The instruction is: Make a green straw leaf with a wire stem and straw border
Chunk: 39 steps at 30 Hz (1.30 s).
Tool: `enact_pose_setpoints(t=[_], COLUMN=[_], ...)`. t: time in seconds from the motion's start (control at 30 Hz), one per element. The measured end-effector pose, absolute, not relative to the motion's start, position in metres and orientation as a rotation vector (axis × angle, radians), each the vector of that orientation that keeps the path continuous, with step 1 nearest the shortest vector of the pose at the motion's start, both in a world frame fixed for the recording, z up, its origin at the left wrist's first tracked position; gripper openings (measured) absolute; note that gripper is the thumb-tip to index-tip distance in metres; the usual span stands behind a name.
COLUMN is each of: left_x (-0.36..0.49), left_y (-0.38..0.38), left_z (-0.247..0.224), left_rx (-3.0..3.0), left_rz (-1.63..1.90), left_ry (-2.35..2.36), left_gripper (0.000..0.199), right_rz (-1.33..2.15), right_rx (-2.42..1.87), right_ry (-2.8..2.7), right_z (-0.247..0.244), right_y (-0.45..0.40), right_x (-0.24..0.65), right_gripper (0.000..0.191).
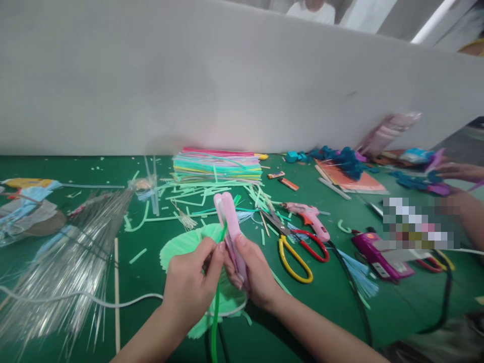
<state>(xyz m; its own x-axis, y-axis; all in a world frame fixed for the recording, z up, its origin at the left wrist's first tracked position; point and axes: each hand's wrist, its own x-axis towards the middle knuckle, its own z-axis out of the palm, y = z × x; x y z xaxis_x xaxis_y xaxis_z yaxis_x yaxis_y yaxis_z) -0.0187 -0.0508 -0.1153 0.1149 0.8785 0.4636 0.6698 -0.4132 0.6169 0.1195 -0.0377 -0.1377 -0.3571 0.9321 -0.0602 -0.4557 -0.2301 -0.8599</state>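
My right hand [257,272] is wrapped round a pink mini hair straightener [234,222], held upright with its plates at the top. Between thumb and fingers, my left hand [194,277] pinches a green pipe cleaner [215,322]. The strip's upper end runs up against the straightener's plates; whether it lies between them I cannot tell. Its lower part hangs down toward the table's near edge. Under both hands lies a light green ruffled round piece [177,247], partly covered by them.
Scissors [295,257] and a pink glue gun [308,214] lie on the right. Behind is a stack of coloured pipe cleaners [217,166] among green scraps. Thin clear sticks [71,277] and a white cord [132,304] lie left. Another person's hand [461,174] is far right.
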Motion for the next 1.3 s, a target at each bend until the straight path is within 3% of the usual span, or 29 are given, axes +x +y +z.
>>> enact_pose_setpoints(t=[0.33,1.3], left_x=[-0.017,-0.02], left_y=[-0.052,-0.047], left_z=[-0.113,-0.103], left_rx=[2.19,1.763], left_rz=[1.225,1.17], left_ry=[1.473,1.39], left_gripper=[0.031,0.036], right_rz=[1.778,1.774], right_rx=[-0.763,-0.826], right_ry=[-0.918,-1.084], right_z=[-0.135,-0.134], right_y=[-0.038,-0.035], right_x=[0.121,0.131], right_gripper=[0.042,0.047])
